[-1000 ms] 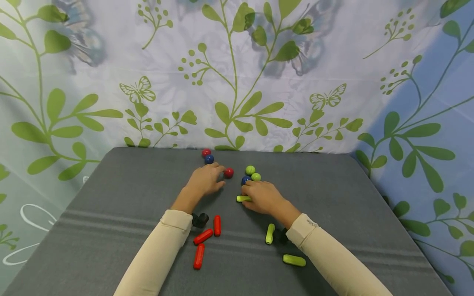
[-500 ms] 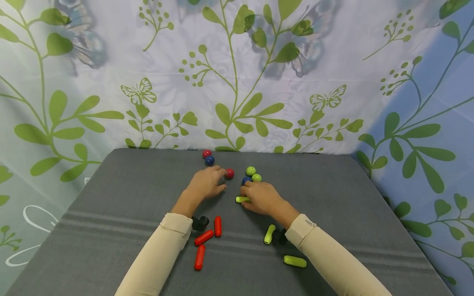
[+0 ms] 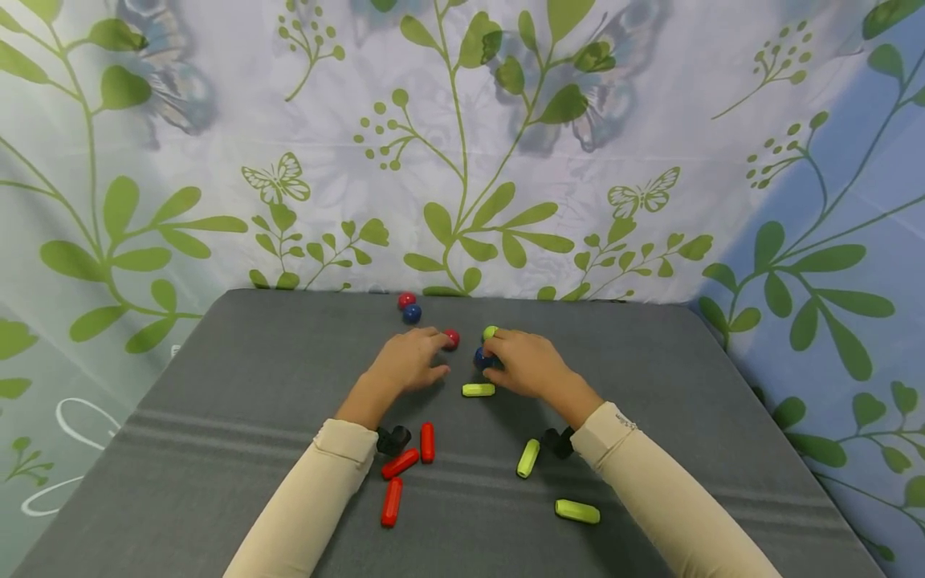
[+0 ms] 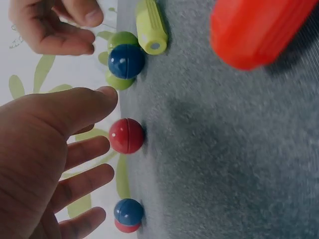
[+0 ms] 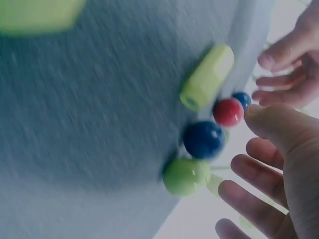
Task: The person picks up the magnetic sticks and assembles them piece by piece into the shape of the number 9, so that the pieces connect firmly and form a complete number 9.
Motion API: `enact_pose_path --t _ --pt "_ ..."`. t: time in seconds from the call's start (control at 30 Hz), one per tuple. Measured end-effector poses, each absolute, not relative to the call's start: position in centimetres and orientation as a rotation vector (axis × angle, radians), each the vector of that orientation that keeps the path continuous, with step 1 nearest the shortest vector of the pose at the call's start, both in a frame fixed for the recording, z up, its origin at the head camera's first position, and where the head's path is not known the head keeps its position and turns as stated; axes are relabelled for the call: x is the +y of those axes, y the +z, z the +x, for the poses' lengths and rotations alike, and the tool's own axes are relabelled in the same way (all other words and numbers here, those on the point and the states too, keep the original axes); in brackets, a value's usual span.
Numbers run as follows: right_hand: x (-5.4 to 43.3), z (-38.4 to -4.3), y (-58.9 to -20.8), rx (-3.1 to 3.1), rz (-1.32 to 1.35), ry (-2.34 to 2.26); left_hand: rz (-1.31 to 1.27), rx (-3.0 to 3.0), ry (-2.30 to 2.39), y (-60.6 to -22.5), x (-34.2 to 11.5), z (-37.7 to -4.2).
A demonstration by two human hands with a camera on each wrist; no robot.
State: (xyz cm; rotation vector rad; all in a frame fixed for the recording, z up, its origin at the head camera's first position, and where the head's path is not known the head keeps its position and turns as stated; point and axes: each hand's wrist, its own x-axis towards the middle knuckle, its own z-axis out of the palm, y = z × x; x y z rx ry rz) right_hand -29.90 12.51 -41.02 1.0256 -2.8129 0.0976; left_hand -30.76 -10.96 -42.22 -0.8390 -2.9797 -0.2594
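My left hand [image 3: 408,359] hovers with relaxed, spread fingers beside a red ball [image 3: 451,339], fingertips right at its edge. In the left wrist view, the thumb and fingers [image 4: 89,186] hold nothing. My right hand [image 3: 531,363] is over the other group of balls, its fingers spread and loosely bent around a blue ball [image 3: 482,359]. One green ball [image 3: 490,331] shows behind that hand; another is hidden under it in the head view. Just in front lies a yellow-green faceted rod [image 3: 478,390], which has a hole in its end in the right wrist view.
Farther back are another red ball [image 3: 407,301] and blue ball [image 3: 412,314]. Red rods [image 3: 428,443] lie by the left forearm, more yellow-green rods [image 3: 577,511] by the right. A leaf-patterned curtain [image 3: 462,160] hangs behind the grey table [image 3: 253,385].
My right hand has let go of the yellow-green rod and risen back and to the right, over the green balls. The rod stays lying on the table. My left hand is nearly still.
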Motion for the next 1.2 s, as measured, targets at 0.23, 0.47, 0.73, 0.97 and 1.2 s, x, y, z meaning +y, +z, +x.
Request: enact_pose_path --t 0.23,0.47,0.73,0.97,1.2 --pt "13.0 -31.0 -40.1 -2.849 0.972 0.086 -0.845 -3.019 -0.233 -42.1 -10.4 -30.4" --pt "12.7 -32.3 -41.8 -2.791 1.069 0.013 -0.866 -3.043 -0.240 -42.8 -10.5 -29.5" --pt "12.3 -32.9 -42.7 -2.844 1.081 0.015 -1.065 -2.984 -0.307 -42.7 -9.1 -28.8" --pt "12.1 -32.5 -42.8 -2.832 1.068 -0.030 -1.124 -2.967 -0.160 -44.0 -7.5 -29.4" --pt "13.7 -32.0 -42.5 -2.758 1.036 0.041 -1.102 -2.946 -0.143 -44.0 -7.5 -29.9"
